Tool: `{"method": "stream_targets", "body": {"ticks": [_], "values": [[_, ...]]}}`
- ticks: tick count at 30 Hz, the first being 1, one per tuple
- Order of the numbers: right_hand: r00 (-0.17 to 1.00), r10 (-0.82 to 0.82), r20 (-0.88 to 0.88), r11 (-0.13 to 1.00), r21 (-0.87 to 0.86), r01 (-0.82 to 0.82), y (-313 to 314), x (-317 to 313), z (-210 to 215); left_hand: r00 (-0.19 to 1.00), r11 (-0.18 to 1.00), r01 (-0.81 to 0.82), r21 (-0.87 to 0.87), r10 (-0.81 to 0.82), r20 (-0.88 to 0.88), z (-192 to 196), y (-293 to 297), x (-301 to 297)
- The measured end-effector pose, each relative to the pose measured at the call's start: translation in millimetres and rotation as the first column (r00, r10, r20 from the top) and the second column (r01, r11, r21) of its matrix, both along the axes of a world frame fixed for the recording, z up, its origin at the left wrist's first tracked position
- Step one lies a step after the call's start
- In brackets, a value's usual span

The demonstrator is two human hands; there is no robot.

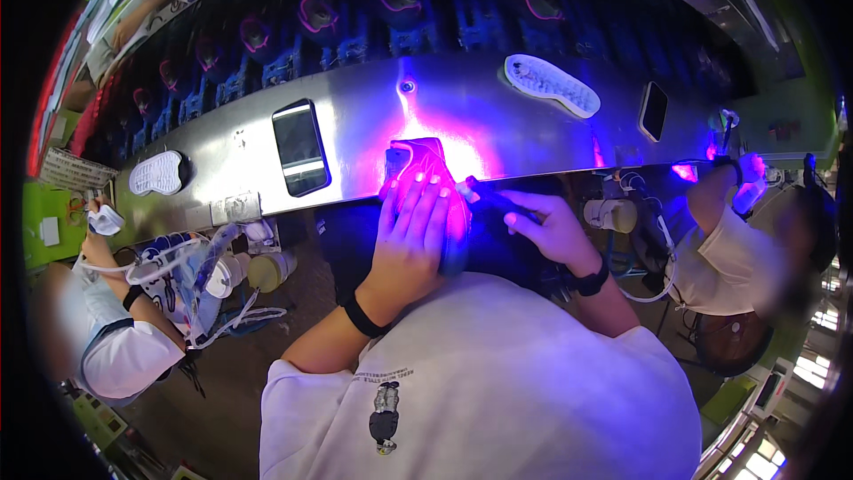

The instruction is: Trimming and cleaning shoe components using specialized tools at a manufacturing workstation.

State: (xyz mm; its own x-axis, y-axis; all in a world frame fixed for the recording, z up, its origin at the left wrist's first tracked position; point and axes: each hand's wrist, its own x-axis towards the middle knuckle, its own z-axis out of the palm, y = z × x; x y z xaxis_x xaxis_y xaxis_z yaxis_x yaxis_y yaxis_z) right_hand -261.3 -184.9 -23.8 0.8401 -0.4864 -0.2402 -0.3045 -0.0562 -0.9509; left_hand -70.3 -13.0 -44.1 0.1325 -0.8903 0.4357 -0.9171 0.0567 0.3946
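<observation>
A shoe upper [457, 224], lit red and violet, leans over the near edge of the metal bench. My left hand [411, 244] grips it, fingers stretched along its surface; the thumb is hidden. In my right hand [555, 229] is a dark-handled brush [500, 198], its pale tip close to the right side of the upper. I cannot tell whether the tip touches it.
On the metal bench [364, 98] lie a phone [300, 147], a white shoe sole [553, 85], another sole [158, 173] and a second phone [653, 112]. Behind runs a conveyor carrying several shoes [317, 13]. People sit at left [133, 351] and right [724, 271].
</observation>
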Motion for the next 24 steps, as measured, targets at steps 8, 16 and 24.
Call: {"method": "stream_targets", "body": {"ticks": [8, 16, 24], "values": [[0.998, -0.063, 0.016, 0.998, 0.012, 0.063, 4, -36, 2, 0.988, 0.992, -0.125, 0.011, 0.124, 0.095, 22, -27, -19], [0.99, -0.135, 0.04, 0.983, 0.132, 0.129, 17, -61, 0, 0.976, 0.988, -0.157, -0.01, 0.156, 0.149, 46, -58, -30], [0.95, -0.287, 0.122, 0.926, -0.219, 0.308, 19, -67, 3, 0.973, 0.981, -0.192, -0.008, 0.191, 0.128, 51, -96, -30]]}}
